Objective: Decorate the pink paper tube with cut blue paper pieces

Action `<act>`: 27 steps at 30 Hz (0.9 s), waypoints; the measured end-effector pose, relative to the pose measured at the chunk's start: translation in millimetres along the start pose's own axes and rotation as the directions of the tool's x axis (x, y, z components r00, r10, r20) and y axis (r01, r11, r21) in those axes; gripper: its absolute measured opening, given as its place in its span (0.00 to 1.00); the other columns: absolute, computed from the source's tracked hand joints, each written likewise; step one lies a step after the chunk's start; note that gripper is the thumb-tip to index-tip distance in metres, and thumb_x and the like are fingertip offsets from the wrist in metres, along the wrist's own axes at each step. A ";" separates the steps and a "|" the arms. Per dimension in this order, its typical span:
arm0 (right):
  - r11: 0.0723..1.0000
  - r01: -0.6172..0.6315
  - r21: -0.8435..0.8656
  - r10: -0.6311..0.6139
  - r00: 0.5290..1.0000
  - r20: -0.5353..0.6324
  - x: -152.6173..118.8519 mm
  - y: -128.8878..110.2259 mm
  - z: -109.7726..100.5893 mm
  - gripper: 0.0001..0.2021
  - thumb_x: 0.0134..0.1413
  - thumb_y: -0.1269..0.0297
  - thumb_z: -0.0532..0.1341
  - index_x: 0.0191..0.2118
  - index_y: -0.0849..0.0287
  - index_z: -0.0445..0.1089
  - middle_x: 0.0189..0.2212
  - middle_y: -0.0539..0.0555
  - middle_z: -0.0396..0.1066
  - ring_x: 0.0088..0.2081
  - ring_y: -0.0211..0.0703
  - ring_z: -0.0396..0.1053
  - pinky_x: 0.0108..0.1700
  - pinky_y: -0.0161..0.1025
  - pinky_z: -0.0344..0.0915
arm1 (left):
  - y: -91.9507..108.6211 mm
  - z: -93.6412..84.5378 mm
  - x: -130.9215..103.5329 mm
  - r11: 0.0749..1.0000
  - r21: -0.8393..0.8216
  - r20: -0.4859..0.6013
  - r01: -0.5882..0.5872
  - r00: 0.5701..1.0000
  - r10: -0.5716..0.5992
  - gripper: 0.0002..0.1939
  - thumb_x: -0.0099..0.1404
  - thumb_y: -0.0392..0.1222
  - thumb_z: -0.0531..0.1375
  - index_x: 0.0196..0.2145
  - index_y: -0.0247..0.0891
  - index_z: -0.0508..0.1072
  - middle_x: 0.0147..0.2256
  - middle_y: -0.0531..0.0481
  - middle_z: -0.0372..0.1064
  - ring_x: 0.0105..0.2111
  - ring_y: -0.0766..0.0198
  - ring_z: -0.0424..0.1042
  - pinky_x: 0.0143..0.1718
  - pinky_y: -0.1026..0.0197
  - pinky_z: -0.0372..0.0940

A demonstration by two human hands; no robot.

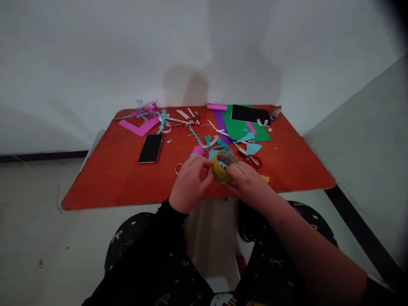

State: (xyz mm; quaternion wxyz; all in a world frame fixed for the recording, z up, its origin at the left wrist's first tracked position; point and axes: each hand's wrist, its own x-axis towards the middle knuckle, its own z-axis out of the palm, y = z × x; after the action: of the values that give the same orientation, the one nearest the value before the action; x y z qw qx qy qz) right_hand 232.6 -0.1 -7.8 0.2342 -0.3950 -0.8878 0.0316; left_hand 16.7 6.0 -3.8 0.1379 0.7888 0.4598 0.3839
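Note:
A roll of yellowish tape (219, 172) is held on its edge above the table's near side. My right hand (250, 182) grips it from the right, thumb at the ring's inner side and fingers beneath. Close to the roll's left edge is my left hand (193, 180), its thumb and fingers pinched together; what lies between the fingertips is too small to make out. Just beyond the hands are a pink paper roll (198, 150) and scissors with red handles (255, 161), partly covered by paper scraps. A white paper ring (178, 168) lies by my left hand.
The red table (121, 182) stands against a wall. A phone (151, 148) lies at left, near a pink paper piece (140, 127) and curly scraps. Green paper (245, 127), black paper (250, 114) and purple paper (221, 123) overlap at back right. A yellow object (265, 179) sits beside my right wrist.

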 end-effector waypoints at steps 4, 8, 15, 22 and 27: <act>0.997 -0.071 -0.016 0.072 0.997 0.034 -0.3 -7.9 -1.5 0.05 0.64 0.68 0.63 0.38 0.56 0.66 0.36 0.57 0.73 0.39 0.53 0.69 0.42 0.44 0.64 | 5.0 4.7 -0.9 0.988 0.146 -0.016 0.055 0.998 -0.053 0.03 0.71 0.36 0.58 0.36 0.39 0.70 0.34 0.49 0.72 0.37 0.59 0.71 0.42 0.56 0.64; 0.986 -0.163 -0.022 0.164 0.984 0.076 1.1 -14.8 -4.3 0.06 0.61 0.69 0.65 0.39 0.56 0.66 0.37 0.58 0.74 0.40 0.53 0.70 0.41 0.44 0.65 | 6.9 4.3 1.5 0.980 0.194 0.007 0.050 0.999 -0.052 0.04 0.71 0.36 0.58 0.36 0.39 0.69 0.32 0.49 0.71 0.34 0.59 0.70 0.38 0.56 0.63; 0.964 -0.264 0.032 0.257 0.955 0.145 2.7 -14.7 -9.6 0.13 0.58 0.69 0.67 0.47 0.57 0.67 0.42 0.60 0.75 0.46 0.55 0.73 0.44 0.45 0.68 | 5.7 -1.1 3.3 0.992 0.106 0.070 0.070 0.995 -0.078 0.02 0.71 0.36 0.58 0.37 0.39 0.69 0.34 0.49 0.72 0.36 0.59 0.71 0.41 0.56 0.64; 0.900 -0.362 0.244 0.324 0.928 0.181 -1.5 -1.4 -9.3 0.18 0.58 0.65 0.67 0.53 0.56 0.67 0.46 0.59 0.75 0.47 0.54 0.74 0.47 0.46 0.70 | -4.1 3.7 0.6 0.938 -0.250 -0.032 0.242 0.966 -0.257 0.13 0.71 0.39 0.59 0.52 0.40 0.71 0.46 0.46 0.76 0.40 0.63 0.75 0.43 0.59 0.70; 0.873 -0.387 0.298 0.345 0.920 0.183 -1.8 1.0 -8.1 0.20 0.58 0.65 0.67 0.55 0.57 0.67 0.45 0.59 0.75 0.45 0.53 0.74 0.45 0.46 0.70 | -5.5 7.2 -1.2 0.934 -0.259 0.063 0.244 0.970 -0.236 0.11 0.70 0.41 0.61 0.49 0.40 0.78 0.44 0.46 0.79 0.41 0.61 0.75 0.45 0.57 0.70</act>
State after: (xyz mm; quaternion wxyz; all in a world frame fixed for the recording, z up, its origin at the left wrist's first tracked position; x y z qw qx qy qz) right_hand 237.9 -1.8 -1.5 0.2306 -0.5087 -0.7918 0.2473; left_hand 18.3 9.0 -12.3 0.2950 0.7070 0.4950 0.4099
